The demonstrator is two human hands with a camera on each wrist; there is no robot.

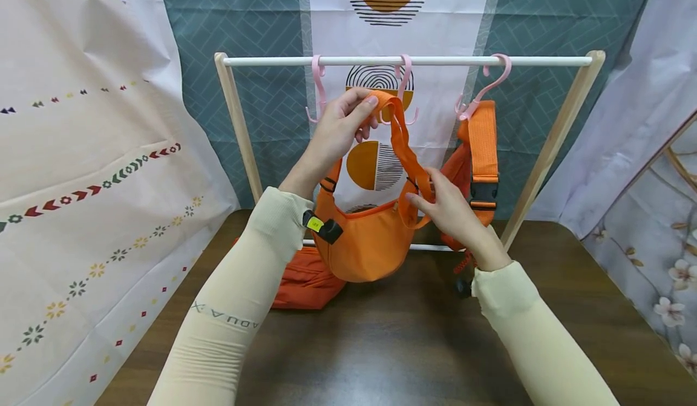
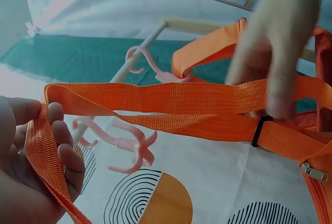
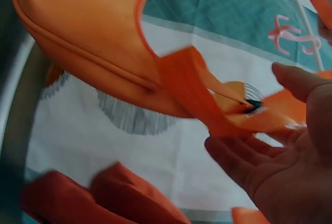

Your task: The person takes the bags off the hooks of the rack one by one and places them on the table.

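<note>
In the head view an orange shoulder bag (image 1: 370,248) hangs in the air in front of the rack, lifted by its strap (image 1: 402,143). My left hand (image 1: 340,124) pinches the top of the strap between thumb and fingers, near the middle pink hook (image 1: 404,85). Lower down on the right, my right hand (image 1: 452,203) is at a loose loop of the strap. The right wrist view has its thumb spread away from the fingers (image 3: 244,156), with the webbing lying across them. A black strap slider (image 2: 261,130) and a zipper pull (image 2: 314,172) show in the left wrist view.
A white rod (image 1: 348,61) on wooden legs spans the rack. Another pink hook (image 1: 318,85) hangs at the left. From the right pink hook (image 1: 495,79) hangs an orange strap (image 1: 482,134) with a black buckle (image 1: 483,189). A red bag (image 1: 307,279) lies on the brown table (image 1: 370,345).
</note>
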